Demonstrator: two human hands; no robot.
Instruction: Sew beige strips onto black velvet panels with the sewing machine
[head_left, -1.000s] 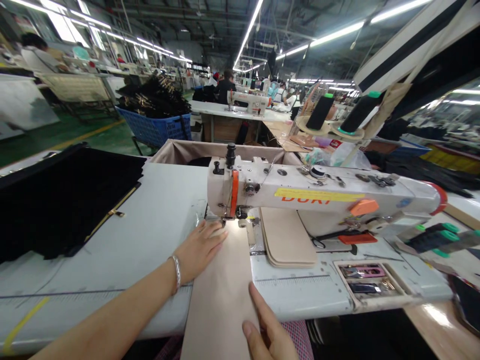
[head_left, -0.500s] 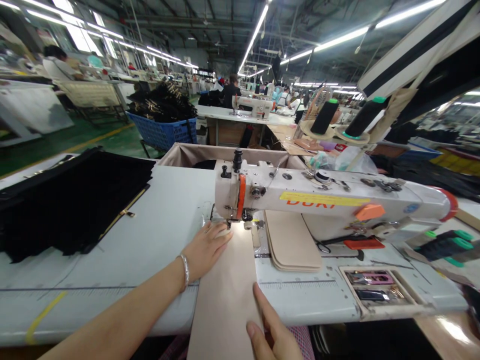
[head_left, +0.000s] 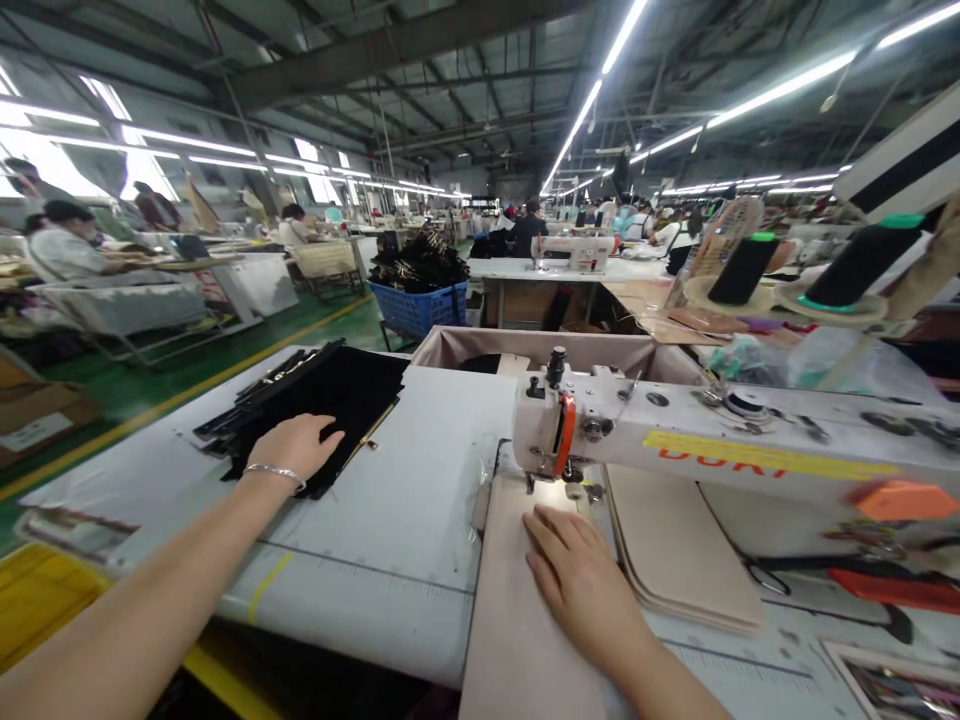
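Note:
On the left of the sewing table, my left hand (head_left: 296,448) rests on a stack of black fabric pieces (head_left: 360,385) with metal zippers along their edges. Its fingers are loosely extended; the dark cloth partly hides what the tips touch. A long beige panel (head_left: 517,610) lies under the head of the sewing machine (head_left: 600,410), its near end reaching the table's front edge. My right hand (head_left: 581,575) lies flat on this panel, just in front of the presser foot, fingers stretched out. Several beige panels with rounded corners (head_left: 682,540) are stacked beneath the machine arm.
Behind the table edge stands a beige-lined bin (head_left: 630,350). Black thread cones (head_left: 742,270) stand at the right. Farther back are a blue basket (head_left: 420,308) of black pieces, another sewing machine (head_left: 576,253) and seated co-workers. A tool tray (head_left: 900,685) sits at lower right.
My left hand has left the presser foot and moved left onto the black stack. My right hand has moved forward along the beige panel and lies flat on it. The view has swung left.

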